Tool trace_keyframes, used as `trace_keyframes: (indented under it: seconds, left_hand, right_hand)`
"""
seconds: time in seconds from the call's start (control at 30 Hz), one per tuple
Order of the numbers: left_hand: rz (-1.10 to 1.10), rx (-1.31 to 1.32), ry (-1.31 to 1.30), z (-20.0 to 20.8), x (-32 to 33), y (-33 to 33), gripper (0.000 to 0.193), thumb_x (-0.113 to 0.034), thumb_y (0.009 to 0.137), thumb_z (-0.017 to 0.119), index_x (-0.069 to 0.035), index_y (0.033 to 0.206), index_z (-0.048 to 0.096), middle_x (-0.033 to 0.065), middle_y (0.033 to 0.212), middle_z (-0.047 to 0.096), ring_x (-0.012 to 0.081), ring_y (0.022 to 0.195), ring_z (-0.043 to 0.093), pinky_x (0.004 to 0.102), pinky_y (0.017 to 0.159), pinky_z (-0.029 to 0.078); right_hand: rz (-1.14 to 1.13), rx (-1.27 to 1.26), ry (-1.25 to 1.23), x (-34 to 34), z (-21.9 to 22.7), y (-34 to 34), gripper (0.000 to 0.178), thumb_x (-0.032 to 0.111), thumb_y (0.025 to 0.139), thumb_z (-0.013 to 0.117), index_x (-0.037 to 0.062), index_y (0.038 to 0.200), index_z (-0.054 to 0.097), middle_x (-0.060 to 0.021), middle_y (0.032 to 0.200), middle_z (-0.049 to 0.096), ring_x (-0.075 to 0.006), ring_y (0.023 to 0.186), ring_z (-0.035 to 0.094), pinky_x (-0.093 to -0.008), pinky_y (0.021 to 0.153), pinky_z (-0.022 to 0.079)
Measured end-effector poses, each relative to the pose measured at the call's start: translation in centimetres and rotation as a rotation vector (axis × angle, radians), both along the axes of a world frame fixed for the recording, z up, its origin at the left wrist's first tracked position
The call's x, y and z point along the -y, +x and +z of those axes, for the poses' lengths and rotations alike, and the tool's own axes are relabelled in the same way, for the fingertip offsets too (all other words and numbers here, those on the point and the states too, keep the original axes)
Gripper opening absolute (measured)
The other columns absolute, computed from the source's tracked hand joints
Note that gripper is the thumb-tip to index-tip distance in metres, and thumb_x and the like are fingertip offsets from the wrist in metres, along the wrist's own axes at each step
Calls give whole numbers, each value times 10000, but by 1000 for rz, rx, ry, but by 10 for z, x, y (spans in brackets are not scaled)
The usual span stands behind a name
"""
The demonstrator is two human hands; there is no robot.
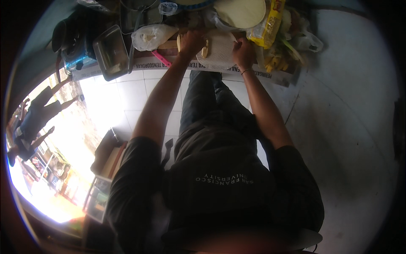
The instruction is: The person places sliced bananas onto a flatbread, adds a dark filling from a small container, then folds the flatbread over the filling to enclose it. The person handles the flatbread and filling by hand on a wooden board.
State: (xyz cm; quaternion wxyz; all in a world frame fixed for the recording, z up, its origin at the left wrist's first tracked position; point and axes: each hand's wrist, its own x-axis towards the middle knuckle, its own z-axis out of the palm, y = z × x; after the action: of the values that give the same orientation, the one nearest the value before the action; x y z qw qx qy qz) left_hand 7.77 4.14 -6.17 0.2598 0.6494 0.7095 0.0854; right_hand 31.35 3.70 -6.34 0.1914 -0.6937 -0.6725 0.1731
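My left hand is closed over the work surface, its fingertips mostly hidden by the back of the hand. Beside it on the right lies a pale yellow, peeled-looking piece of food. Another pale strip shows just left of the hand, near a wooden board. My right hand is curled closed at the right edge of a whitish textured sheet; what its fingers grip is hidden. A pink-handled tool lies near the surface's front edge, left of my left hand.
A clear plastic bag and a metal tray stand at left. Behind are a round pale-topped container and a yellow packet. Yellow peels lie at right. Another person is in the bright doorway.
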Motion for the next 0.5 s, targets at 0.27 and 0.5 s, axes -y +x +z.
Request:
trace_keyframes:
  seconds: [0.27, 0.5]
  left_hand:
    - [21, 107, 187, 14, 5, -5, 278, -66, 882, 602, -65, 1107, 766, 266, 1011, 759, 436, 981, 759, 504, 871, 622]
    - [189, 244, 34, 16, 62, 11, 357, -88, 839, 670, -23, 1184, 737, 262, 1122, 743, 451, 1056, 718, 508, 941, 590]
  right_hand:
    - [12, -32, -106, -20, 8, -8, 293, 273, 930, 747, 97, 1163, 733, -153, 917, 762, -387, 897, 741, -488, 807, 578]
    - [217, -144, -126, 9, 14, 12, 632, 211, 890, 800, 79, 1454, 545, -185, 1115, 696, -393, 1042, 682, -478, 905, 544]
